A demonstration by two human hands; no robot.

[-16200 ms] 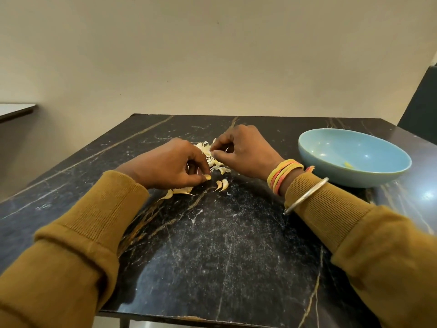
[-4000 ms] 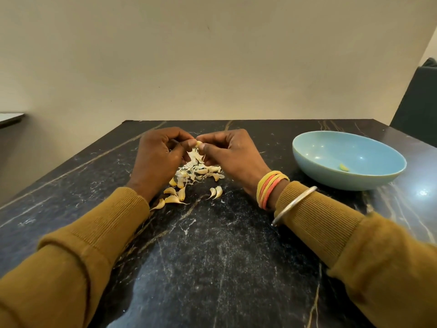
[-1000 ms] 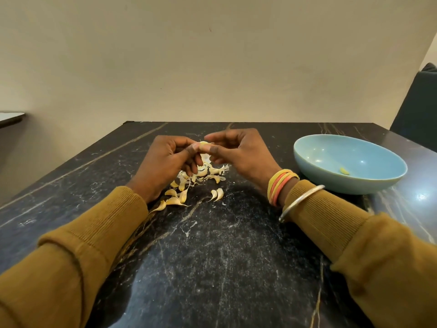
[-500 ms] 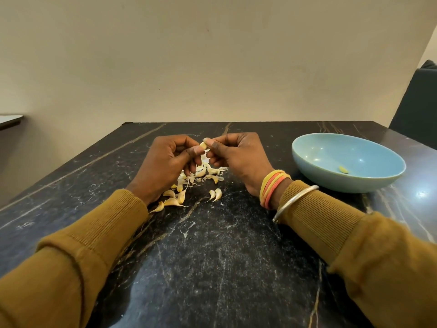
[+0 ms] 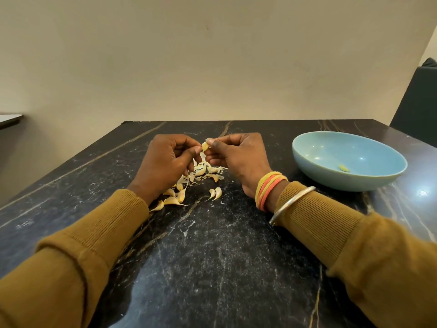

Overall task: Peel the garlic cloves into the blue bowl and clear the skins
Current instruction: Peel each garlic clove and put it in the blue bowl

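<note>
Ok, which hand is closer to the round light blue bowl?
Right. The right hand sits just left of the round light blue bowl, not touching; the left hand lies farther left beyond it.

Table (image 5: 212, 256): lower half of frame.
Bowl (image 5: 343, 182): on table, centre right; peeled clove (image 5: 344, 168) inside.
Garlic pile (image 5: 198, 176): on table, centre, left of bowl.
Left hand (image 5: 165, 159), right hand (image 5: 238, 157): above pile, held clove (image 5: 205, 146) pinched between them.

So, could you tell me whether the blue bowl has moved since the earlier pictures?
No. The blue bowl keeps its place by the pale veins at the far edge of the table; only the head camera shifted.
</note>
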